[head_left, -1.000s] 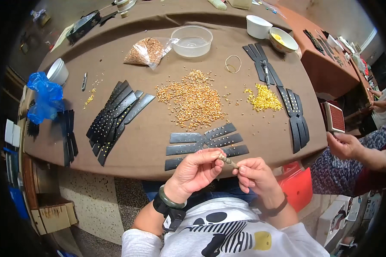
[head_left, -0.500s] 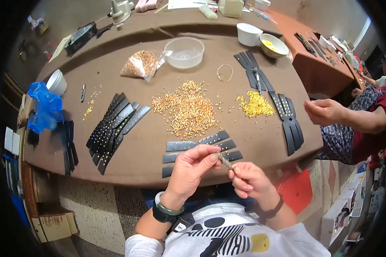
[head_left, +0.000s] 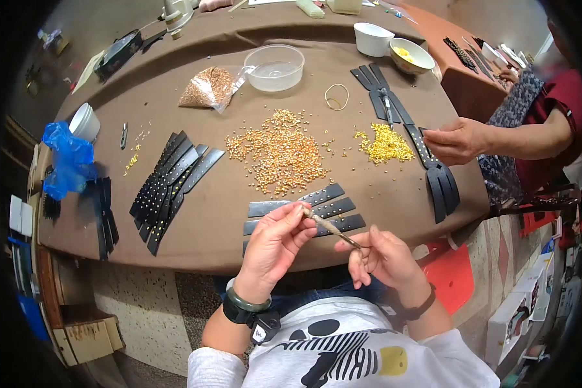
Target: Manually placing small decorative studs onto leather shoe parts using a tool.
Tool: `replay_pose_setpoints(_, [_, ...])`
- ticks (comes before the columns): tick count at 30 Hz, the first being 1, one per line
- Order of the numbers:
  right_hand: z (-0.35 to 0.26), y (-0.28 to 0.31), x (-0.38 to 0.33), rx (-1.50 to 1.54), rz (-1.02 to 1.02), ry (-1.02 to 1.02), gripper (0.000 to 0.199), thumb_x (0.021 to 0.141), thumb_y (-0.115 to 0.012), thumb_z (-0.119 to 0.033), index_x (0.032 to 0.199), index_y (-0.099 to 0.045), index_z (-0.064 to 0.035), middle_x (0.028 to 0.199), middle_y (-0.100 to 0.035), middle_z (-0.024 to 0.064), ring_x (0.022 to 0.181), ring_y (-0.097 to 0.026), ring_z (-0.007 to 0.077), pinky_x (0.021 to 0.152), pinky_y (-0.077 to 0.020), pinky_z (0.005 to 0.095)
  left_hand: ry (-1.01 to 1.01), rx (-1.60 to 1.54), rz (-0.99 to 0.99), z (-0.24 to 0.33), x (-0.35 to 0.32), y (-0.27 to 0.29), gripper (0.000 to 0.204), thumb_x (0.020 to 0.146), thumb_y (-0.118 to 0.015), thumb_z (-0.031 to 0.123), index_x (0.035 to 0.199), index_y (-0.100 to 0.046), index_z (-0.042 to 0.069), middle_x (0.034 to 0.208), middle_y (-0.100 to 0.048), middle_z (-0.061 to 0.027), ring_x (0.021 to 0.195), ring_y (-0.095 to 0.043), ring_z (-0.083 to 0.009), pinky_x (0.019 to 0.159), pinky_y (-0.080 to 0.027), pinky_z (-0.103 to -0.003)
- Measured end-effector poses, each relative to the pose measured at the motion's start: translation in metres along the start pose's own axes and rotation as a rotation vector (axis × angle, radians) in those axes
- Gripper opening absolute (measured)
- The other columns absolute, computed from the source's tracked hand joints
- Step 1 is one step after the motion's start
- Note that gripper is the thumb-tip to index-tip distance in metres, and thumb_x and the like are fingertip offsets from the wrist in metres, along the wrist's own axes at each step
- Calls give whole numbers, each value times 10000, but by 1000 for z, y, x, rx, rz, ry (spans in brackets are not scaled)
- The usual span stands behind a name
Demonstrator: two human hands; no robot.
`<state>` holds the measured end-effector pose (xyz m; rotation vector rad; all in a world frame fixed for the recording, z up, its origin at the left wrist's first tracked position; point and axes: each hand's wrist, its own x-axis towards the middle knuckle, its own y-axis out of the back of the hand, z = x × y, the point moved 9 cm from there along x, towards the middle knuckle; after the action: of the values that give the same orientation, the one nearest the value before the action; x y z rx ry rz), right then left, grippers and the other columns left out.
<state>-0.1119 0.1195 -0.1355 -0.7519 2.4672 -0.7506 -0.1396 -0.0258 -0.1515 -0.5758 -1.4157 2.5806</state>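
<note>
My left hand (head_left: 273, 247) and my right hand (head_left: 385, 257) hold a thin brownish rod-like tool (head_left: 330, 226) between them, above the near edge of the brown-covered table (head_left: 207, 226). The left fingertips pinch its upper end; the right fingers grip its lower end. Just beyond the hands lie three black studded strips (head_left: 304, 208). Farther back sits a heap of small gold-coloured studs (head_left: 281, 152) and a smaller yellow heap (head_left: 385, 143).
A fan of black strips (head_left: 168, 184) lies to the left, more strips (head_left: 433, 165) to the right. Another person's hand (head_left: 458, 141) reaches over the right strips. A clear bowl (head_left: 273, 66), a bag of brown beads (head_left: 210, 87), white bowls (head_left: 374, 37) and a blue bag (head_left: 64, 158) stand around.
My hands have spread apart along the rod, the right one drawing down and right. The other person's hand has come over the strips at the right.
</note>
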Motion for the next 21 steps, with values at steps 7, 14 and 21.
replay_pose_setpoints(7, [-3, 1, 5, 12, -13, -86, 528, 1030, -394, -377, 1108, -641, 83, 780, -614, 43, 610, -499, 58, 547, -498, 234, -8, 85, 13, 0, 2, 0, 171, 938, -608, 124, 1052, -651, 3, 915, -680, -59, 824, -673, -128, 766, -569, -251])
replay_pose_setpoints(14, [8, -10, 11, -381, -134, -225, 221, 914, -660, -216, 951, -686, 0, 734, -596, -18, 544, -479, 28, 478, -373, 174, 69, 263, -49, -13, 3, -18, 134, 911, -634, 106, 979, -665, -5, 797, -671, -41, 689, -649, -95, 635, -545, -218])
replay_pose_setpoints(21, [22, -25, -4, -353, -328, -339, 216, 922, -654, -207, 956, -661, 6, 783, -615, 17, 622, -548, 52, 543, -454, 203, 334, 278, -227, -48, -2, -24, 175, 907, -638, 129, 981, -630, -28, 891, -614, -60, 642, -567, -99, 586, -466, -213])
